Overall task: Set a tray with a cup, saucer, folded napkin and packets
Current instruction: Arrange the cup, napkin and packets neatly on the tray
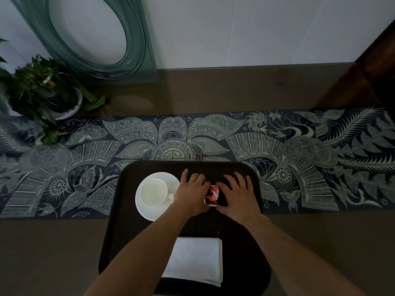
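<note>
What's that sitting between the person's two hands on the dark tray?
A small red and white packet lies between the left hand and right hand on the dark tray, seen from the head camera.

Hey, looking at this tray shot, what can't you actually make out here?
Head view only:
- Red packets: both hands cover their sides, so their count and print are unreadable.
- Left hand and right hand: whether the fingers pinch the packets or just rest on them is unclear.
- Cup: its handle is mostly hidden by the left hand.
- Tray: near edge hidden by the forearms.
- Plant: cut off at the left edge.
</note>
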### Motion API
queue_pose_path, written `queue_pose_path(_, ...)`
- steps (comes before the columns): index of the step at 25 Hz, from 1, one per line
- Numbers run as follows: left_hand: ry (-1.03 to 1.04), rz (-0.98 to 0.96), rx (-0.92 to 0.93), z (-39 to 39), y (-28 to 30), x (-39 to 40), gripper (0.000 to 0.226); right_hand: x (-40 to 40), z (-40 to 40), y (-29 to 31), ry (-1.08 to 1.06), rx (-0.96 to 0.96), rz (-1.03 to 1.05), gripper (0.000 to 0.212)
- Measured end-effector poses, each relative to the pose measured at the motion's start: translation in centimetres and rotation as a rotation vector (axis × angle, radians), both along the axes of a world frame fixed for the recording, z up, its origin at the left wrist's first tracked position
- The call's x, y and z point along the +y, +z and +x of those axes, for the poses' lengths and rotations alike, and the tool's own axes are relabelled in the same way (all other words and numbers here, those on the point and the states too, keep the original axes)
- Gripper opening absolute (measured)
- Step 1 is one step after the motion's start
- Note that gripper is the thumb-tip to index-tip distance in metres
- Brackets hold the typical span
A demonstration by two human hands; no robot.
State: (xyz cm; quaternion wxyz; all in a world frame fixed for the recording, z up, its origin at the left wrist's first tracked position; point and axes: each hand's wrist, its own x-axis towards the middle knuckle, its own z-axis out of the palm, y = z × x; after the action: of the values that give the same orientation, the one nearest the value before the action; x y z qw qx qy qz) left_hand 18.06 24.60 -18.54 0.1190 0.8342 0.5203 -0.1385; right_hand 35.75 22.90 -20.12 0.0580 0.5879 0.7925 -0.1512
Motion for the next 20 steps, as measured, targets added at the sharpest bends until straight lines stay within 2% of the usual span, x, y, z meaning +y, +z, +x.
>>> queue_pose_path(20,-0.010,-0.001,0.000,-0.18,-0.18,-0.01,0.073,-0.14,-0.16,0.08,-0.012,-0.027,-0.025,0.071)
